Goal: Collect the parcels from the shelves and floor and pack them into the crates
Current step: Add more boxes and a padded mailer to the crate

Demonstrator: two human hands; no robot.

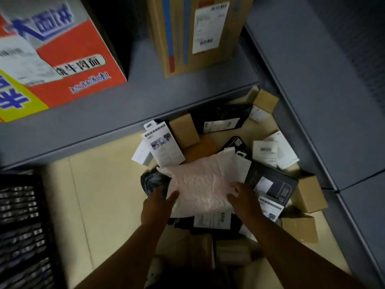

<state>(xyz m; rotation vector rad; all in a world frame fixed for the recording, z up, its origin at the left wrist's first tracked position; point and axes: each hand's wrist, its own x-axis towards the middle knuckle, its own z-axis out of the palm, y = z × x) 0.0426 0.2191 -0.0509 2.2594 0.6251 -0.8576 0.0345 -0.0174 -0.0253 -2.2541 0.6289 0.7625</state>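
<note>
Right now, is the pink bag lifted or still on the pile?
Still on the pile: the pink bag lies across other parcels, both hands at its near edge.
</note>
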